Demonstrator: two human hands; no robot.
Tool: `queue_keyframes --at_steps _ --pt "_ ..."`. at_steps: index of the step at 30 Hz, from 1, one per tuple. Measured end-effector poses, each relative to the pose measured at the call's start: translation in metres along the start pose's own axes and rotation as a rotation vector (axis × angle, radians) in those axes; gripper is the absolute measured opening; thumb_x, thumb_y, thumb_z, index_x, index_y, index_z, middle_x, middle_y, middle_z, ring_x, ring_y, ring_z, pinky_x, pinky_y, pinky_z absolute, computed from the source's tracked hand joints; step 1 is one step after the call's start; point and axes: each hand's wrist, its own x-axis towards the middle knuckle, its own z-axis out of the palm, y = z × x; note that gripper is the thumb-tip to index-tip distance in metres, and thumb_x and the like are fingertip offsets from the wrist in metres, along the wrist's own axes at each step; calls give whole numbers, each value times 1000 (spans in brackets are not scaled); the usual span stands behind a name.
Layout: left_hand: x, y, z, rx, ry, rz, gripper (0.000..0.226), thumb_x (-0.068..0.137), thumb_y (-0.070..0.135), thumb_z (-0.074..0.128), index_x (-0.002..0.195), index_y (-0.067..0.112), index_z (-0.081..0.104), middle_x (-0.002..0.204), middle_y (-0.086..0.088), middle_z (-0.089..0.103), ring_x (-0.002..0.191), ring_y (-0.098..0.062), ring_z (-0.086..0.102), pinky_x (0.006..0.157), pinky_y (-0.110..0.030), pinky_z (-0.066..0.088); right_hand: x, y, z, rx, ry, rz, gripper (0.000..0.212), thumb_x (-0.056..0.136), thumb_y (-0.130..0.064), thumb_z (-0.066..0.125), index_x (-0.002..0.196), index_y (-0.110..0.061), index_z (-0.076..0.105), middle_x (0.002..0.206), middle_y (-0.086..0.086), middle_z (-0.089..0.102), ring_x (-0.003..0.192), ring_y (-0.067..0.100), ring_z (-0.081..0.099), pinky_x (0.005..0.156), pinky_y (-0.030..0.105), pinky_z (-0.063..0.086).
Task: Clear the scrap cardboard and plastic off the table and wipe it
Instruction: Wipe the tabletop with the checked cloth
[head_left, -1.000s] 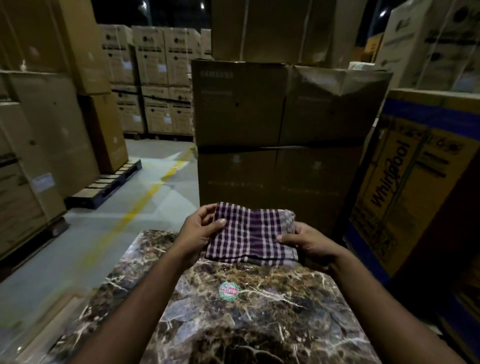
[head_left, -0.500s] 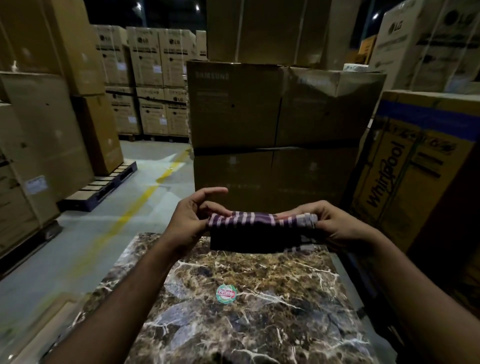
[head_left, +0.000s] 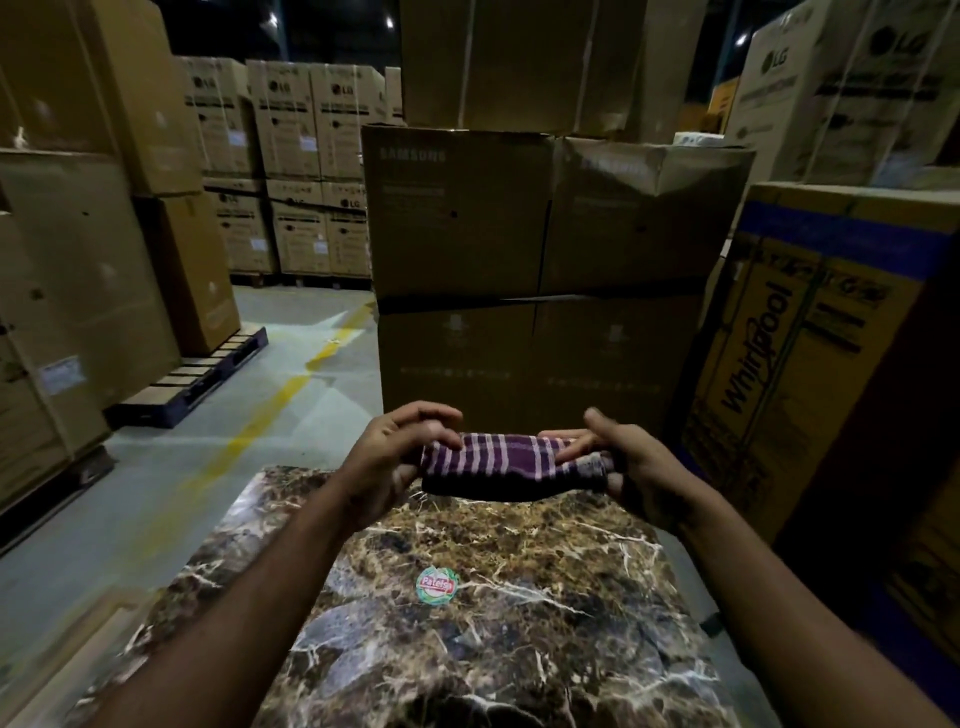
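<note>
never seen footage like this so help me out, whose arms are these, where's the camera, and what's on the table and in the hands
No machine here: these are a person's bare arms, filmed by a wide-angle camera worn on their head, looking forward and down. The left hand and right hand each pinch one end of a folded purple checked cloth, held just above the far edge of a marble-patterned table. On the table lies only a small round sticker; no scrap shows on it. Around stand stacked cardboard boxes in a dim warehouse.
</note>
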Motion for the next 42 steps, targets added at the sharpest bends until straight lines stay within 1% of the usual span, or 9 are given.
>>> queue_keyframes --at_steps 2,6,10,14,19,23,30,34,42 --pt "0 -8 2 54 8 -11 43 74 4 79 115 14 70 112 -9 70 100 -24 70 78 -32 58 -4 2 -2 -102 36 -34 29 79 -15 78 104 0 74 135 17 63 122 31 63 103 53 52" --pt "1 -24 10 -52 129 -154 68 64 -14 80 128 5 62 124 -18 66 112 -37 66 79 -34 58 -8 13 -16 -169 89 36 67 65 5 87 125 -9 59 132 13 56 112 26 67 81 40 61" --pt "-1 -41 27 -94 240 -207 39 78 -10 69 116 -4 67 110 -19 73 106 -36 66 84 -40 57 -8 30 -24 -221 11 128 48 76 6 81 121 0 66 116 14 71 103 26 72 90 41 60" --pt "-1 -52 40 -35 294 -215 27 92 -6 60 112 10 67 112 -16 70 98 -33 67 90 -52 54 -11 49 -28 -149 -33 155 38 84 -1 77 118 1 61 104 17 69 92 29 70 77 40 58" --pt "-12 -58 47 -31 367 -215 27 89 -5 66 112 9 66 104 -11 71 87 -24 70 69 -33 58 -8 66 -29 147 127 121 37 82 3 74 117 -4 67 106 19 75 83 24 72 70 31 56" --pt "-49 -68 39 143 336 -311 53 67 0 79 117 10 63 108 -12 71 93 -21 69 70 -29 56 10 82 -12 261 219 127 15 91 -2 66 106 -6 71 93 8 72 74 13 65 63 23 51" --pt "-120 -67 17 282 36 -498 57 82 5 80 133 13 58 125 -7 70 116 -21 66 90 -33 55 39 96 68 39 -155 120 23 93 -3 67 115 -6 71 101 12 73 88 24 69 69 39 60" --pt "-142 -73 5 261 262 -453 57 78 6 85 129 14 61 120 -6 73 113 -21 68 99 -41 55 59 100 135 -130 -265 51 22 88 -2 74 110 -3 71 94 11 74 79 17 70 57 27 55" --pt "-214 -75 -73 6 627 -422 29 87 2 73 113 15 68 103 -6 77 94 -22 73 80 -34 58 85 126 269 -62 -460 323 32 89 -20 76 121 -14 70 114 7 76 104 22 73 82 37 59"
